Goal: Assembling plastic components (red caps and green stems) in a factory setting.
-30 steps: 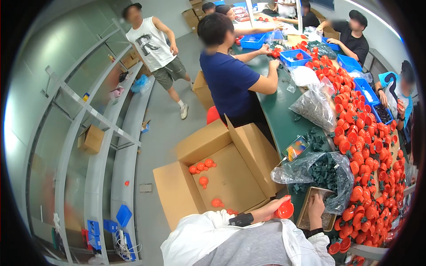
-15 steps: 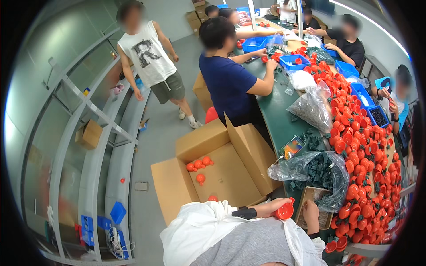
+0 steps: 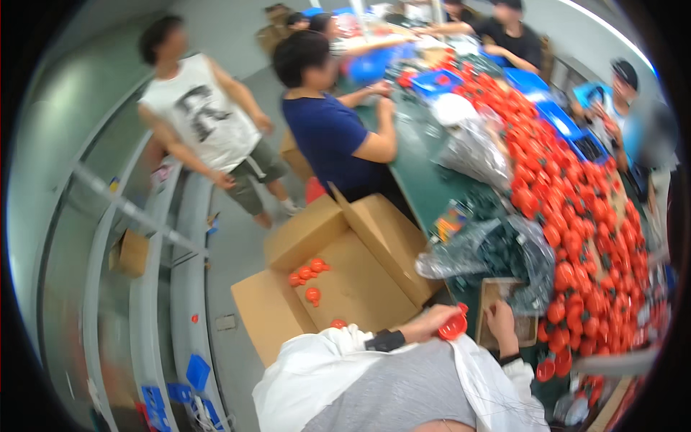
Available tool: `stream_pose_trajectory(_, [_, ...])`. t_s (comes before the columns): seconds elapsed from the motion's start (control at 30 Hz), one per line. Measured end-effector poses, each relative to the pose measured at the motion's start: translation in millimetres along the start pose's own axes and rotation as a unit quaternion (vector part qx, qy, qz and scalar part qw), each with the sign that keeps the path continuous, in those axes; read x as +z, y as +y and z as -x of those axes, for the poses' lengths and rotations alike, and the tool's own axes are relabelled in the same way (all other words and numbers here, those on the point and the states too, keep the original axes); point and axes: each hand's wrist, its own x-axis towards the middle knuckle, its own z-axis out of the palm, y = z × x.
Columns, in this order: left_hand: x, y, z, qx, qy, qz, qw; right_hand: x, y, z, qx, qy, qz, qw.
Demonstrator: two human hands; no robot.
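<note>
From the camera on my head, my left hand is closed around a small red plastic piece, gripping it at the near edge of the green table, just right of the open cardboard box that stands on the floor beside me. A few more red pieces lie loose on the bottom of that box. My right hand rests on a small brown tray on the table, fingers curled over its near part; I cannot tell whether it pinches anything. Just behind the tray lies a crumpled clear plastic bag with dark parts inside. To the right a long heap of red pieces runs along the table. A person in a dark blue shirt works at the table farther up, and a person in a white sleeveless top stands in the aisle.
</note>
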Motion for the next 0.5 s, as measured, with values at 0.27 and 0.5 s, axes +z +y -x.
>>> stream_pose_trajectory(0.27, [-11.1,23.7,11.3,-0.03,0.024,0.054,0.998,-3.1,1.4,-13.0,0.057,0.149,-0.068,0.985])
stream_pose_trajectory(0.5, [2.9,16.5,5.5,0.028,0.031,-0.019,0.999,3.4,-7.2,-8.1,0.009,0.046,0.011,0.999])
